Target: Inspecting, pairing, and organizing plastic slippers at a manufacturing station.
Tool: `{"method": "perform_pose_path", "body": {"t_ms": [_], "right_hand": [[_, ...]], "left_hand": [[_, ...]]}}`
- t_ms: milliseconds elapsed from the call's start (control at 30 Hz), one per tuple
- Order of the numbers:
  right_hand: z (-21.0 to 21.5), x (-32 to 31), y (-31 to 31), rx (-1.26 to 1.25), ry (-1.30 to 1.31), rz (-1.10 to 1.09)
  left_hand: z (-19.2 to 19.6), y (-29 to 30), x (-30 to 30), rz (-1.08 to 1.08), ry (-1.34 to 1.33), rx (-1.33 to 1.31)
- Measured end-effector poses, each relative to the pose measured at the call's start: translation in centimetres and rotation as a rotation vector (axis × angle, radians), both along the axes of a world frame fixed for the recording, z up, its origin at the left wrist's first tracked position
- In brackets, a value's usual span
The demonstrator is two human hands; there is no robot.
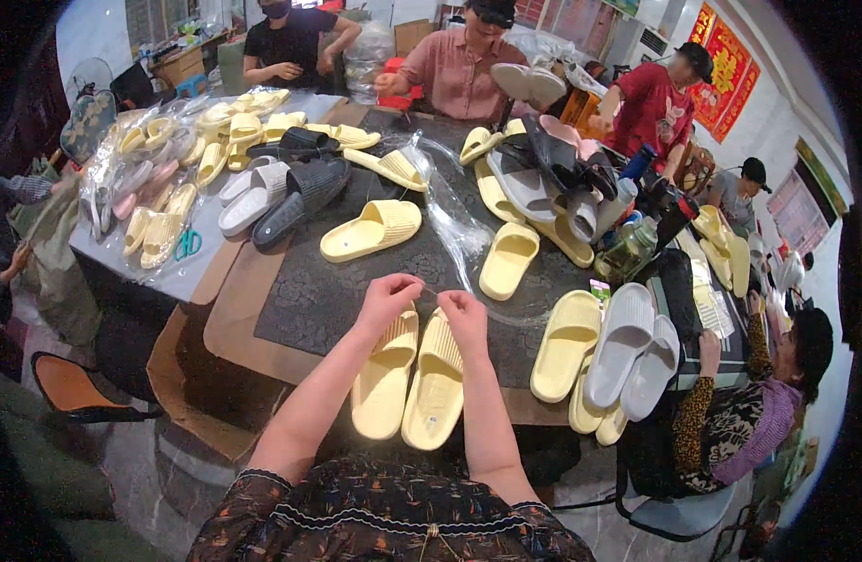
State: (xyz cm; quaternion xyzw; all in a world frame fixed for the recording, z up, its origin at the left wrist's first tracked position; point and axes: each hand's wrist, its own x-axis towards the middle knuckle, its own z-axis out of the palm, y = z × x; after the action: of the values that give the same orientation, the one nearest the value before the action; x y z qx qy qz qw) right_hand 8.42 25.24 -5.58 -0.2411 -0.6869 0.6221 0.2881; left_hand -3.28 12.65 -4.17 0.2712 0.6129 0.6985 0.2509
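Note:
A pair of pale yellow slide slippers, the left slipper (384, 384) and the right slipper (436, 389), lies side by side at the table's near edge, toes pointing away. Over their ribbed straps, my left hand (390, 302) and my right hand (464, 317) are both closed in a pinch. A thin see-through strand seems to run between the fingertips; its ends are hidden. Beyond my hands, a bundle of similar see-through strands (461, 229) trails across the dark table mat (304, 295). Single yellow slippers lie past my left hand (373, 230) and past my right (509, 261).
Grey slippers (620, 345) overlap yellow ones at right. Mixed slippers pile up centre back, near a glass jar (629, 251). Bagged slippers (159, 201) and teal scissors (188, 245) lie at left. A cardboard box (206, 384) stands below the table edge. Several co-workers surround the table.

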Motion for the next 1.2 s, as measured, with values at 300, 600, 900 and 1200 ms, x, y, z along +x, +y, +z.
{"method": "perform_pose_path", "body": {"t_ms": [300,600,900,1200], "right_hand": [[0.1,0.4,0.1,0.109,-0.031,-0.057],[0.8,0.5,-0.5,0.084,-0.041,-0.072],[0.2,-0.3,0.2,0.07,0.006,-0.067],[0.9,0.4,-0.2,0.033,-0.024,-0.016]], "left_hand": [[0.0,0.1,0.5,0.019,0.0,0.02],[-0.2,0.1,0.5,-0.009,0.061,0.014],[0.2,0.3,0.6,-0.031,0.051,-0.068],[0.8,0.0,1.3,0.019,0.08,-0.092]]}}
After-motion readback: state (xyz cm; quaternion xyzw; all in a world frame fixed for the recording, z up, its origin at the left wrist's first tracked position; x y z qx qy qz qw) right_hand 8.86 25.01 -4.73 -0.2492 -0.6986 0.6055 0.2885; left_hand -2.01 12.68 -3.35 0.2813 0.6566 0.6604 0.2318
